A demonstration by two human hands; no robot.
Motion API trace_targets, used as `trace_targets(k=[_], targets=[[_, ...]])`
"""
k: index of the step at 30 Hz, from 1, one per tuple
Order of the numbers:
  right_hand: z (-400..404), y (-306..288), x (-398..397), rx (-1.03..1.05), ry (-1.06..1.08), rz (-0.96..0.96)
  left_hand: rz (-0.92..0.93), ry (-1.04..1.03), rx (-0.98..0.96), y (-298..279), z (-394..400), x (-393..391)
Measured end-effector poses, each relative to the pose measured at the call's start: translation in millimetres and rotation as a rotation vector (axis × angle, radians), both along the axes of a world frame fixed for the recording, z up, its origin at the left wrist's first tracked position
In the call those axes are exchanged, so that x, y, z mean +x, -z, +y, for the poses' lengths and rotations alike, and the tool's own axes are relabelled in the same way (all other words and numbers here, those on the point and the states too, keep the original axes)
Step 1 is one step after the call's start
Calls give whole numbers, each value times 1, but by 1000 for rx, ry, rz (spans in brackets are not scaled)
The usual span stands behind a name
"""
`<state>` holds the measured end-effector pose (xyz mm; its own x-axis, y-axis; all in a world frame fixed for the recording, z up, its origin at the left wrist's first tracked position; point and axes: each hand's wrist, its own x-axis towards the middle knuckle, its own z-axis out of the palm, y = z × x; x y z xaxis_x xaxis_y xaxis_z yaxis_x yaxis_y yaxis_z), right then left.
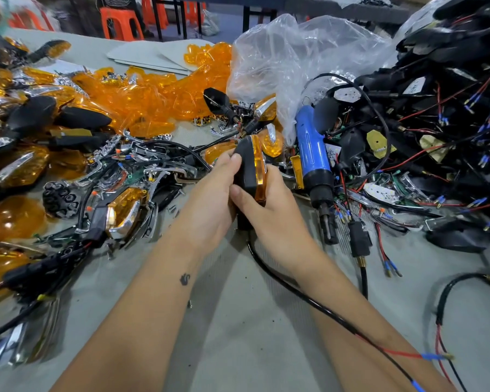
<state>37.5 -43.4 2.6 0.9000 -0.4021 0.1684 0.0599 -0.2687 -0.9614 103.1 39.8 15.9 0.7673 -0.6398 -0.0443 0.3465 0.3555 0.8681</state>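
Note:
A turn-signal lamp [251, 168] with a black housing and an orange lens stands on edge at the middle of the table, held between both hands. My left hand [210, 199] grips its black back, thumb up on the housing. My right hand [269, 205] grips it from the lens side, thumb across the black body. A black cable [303, 299] with red and black leads runs from the lamp's stem toward the near right edge, over my right forearm.
A blue electric screwdriver [314, 165] lies just right of the hands. Black housings with wires [436, 123] pile up at the right, orange lenses [153, 94] and chrome parts at the left. A clear plastic bag [289, 58] sits behind. Grey table surface [238, 349] lies near me.

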Motion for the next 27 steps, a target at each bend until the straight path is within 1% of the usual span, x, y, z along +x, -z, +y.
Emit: trace_targets(k=[2,4,5,8,10,13,16,19,21,23,25,27], targets=[[1,0,0,90,-40,-14,1,-24,-12,1,0,3],[2,0,0,205,-97,-39,38,2,-68,0,2,8],[2,1,1,229,-112,-48,53,11,-103,0,4,10],[2,-1,1,241,-106,-55,10,40,-154,4,6,14],[1,-2,1,139,-26,-53,28,60,-155,6,4,12],[-1,0,-1,-96,126,28,126,87,-137,6,3,10],[-5,0,-5,-346,176,75,136,99,-115,7,4,12],[-6,-3,-6,-460,186,74,132,102,-130,7,8,10],[-5,-4,-6,-459,183,53,122,100,-128,6,10,9],[-2,-3,-7,-415,167,37,47,28,-42,3,8,8],[3,0,-8,-363,129,46,-74,-170,72,1,3,6],[8,2,-8,-264,111,55,-152,-336,106,-1,-2,4]])
